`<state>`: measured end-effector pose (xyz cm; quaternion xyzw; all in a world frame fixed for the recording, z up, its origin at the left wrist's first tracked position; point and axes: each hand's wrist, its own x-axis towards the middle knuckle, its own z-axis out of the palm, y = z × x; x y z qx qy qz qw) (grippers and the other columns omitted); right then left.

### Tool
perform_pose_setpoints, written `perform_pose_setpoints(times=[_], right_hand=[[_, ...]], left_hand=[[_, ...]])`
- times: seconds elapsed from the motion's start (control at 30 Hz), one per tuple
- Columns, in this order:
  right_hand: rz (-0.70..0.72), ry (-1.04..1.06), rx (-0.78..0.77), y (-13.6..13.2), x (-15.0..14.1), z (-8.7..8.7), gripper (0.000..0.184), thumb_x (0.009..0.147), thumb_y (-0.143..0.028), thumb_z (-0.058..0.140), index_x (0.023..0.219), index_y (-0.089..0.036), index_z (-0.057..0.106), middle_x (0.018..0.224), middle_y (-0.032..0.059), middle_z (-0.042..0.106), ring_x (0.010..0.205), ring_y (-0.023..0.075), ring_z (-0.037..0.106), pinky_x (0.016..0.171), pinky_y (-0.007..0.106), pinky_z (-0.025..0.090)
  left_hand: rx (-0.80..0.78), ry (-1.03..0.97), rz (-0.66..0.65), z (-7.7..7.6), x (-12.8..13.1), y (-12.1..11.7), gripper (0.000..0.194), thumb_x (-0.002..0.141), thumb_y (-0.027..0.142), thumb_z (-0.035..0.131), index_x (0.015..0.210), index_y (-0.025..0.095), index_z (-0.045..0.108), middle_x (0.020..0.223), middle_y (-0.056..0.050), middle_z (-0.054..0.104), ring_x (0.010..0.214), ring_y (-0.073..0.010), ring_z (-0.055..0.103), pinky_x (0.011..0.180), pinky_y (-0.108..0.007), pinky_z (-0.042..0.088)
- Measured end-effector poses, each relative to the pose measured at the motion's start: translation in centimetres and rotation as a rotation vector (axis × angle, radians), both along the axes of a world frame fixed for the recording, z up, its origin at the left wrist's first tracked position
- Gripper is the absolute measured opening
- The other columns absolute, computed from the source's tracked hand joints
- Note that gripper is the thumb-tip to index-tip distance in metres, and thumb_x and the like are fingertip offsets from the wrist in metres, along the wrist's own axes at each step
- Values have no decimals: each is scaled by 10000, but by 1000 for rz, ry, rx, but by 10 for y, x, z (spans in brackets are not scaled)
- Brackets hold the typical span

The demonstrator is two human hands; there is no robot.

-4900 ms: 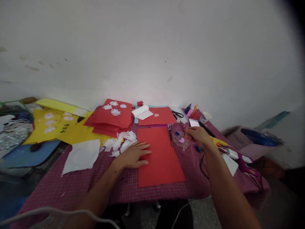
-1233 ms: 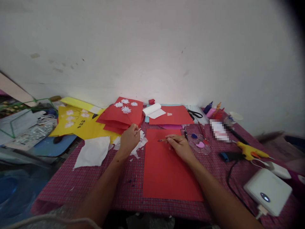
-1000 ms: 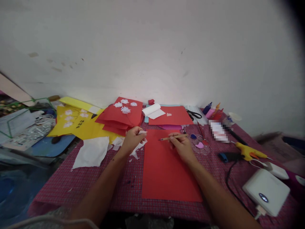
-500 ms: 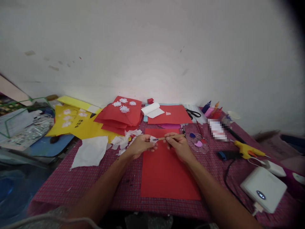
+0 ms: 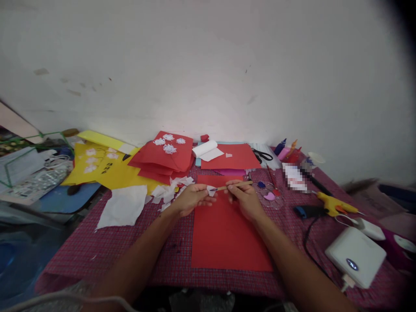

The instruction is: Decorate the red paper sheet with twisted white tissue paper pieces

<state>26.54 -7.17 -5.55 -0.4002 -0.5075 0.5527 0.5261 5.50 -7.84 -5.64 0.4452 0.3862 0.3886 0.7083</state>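
Note:
A small piece of white paper [image 5: 210, 190] is pinched in my left hand [image 5: 194, 199], above the upper left of a red sheet [image 5: 231, 238]. My right hand [image 5: 243, 197] grips a thin paintbrush [image 5: 239, 185] with a light wooden handle. Its dark tip points left and meets the white piece. Torn white paper scraps [image 5: 169, 191] lie in a heap just left of my left hand. Right of my right hand sits a clear palette [image 5: 274, 201] with blue, red and pink paint.
Red papers with white paper flowers [image 5: 175, 151] and a yellow painted sheet [image 5: 107, 167] lie at the back left. A white paper roll [image 5: 206, 149] and black scissors [image 5: 264, 155] are behind. A yellow glue gun [image 5: 334, 204] and a white box [image 5: 355, 255] stand right.
Both hands stay nearly in place. The white piece in my left hand has turned slightly against the brush tip. The view has shifted a little.

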Motion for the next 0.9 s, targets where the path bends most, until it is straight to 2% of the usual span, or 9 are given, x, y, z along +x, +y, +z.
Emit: perform_pose_setpoints(times=[0.23, 0.4, 0.6, 0.77, 0.9], right_hand=[[49, -27, 43, -3, -2, -3, 239, 816, -395, 672, 912, -177, 662, 755, 20, 661, 505, 107, 528, 470, 241, 413], [37, -36, 48, -6, -3, 0, 231, 814, -384, 671, 928, -183, 656, 748, 22, 662, 526, 119, 543, 484, 246, 437], [75, -12, 19, -3, -1, -4, 260, 791, -406, 708, 926, -187, 670, 762, 27, 700, 492, 117, 546, 465, 250, 441], [24, -67, 53, -3, -3, -3, 263, 816, -425, 683, 769, -167, 673, 720, 38, 684, 484, 113, 534, 455, 246, 422], [33, -20, 35, -5, -2, 0, 231, 811, -391, 693, 904, -179, 687, 729, 26, 678, 495, 113, 532, 464, 245, 423]], left_hand=[[-9, 30, 39, -4, 1, 1, 306, 788, 336, 738, 981, 107, 676, 954, -122, 714, 786, -160, 701, 694, -249, 554], [-16, 24, 24, -3, 2, -1, 319, 793, 355, 736, 985, 107, 677, 975, -138, 717, 793, -161, 703, 693, -244, 555], [-22, 32, 12, -1, 2, -2, 321, 795, 347, 735, 999, 106, 677, 990, -150, 723, 781, -151, 702, 708, -246, 551], [-14, 35, -23, 6, 4, -5, 313, 789, 347, 736, 972, 99, 684, 978, -137, 722, 753, -134, 686, 717, -255, 543], [-32, 40, -9, 9, 5, -6, 308, 769, 349, 750, 927, 96, 675, 878, -112, 722, 701, -134, 675, 688, -270, 538]])
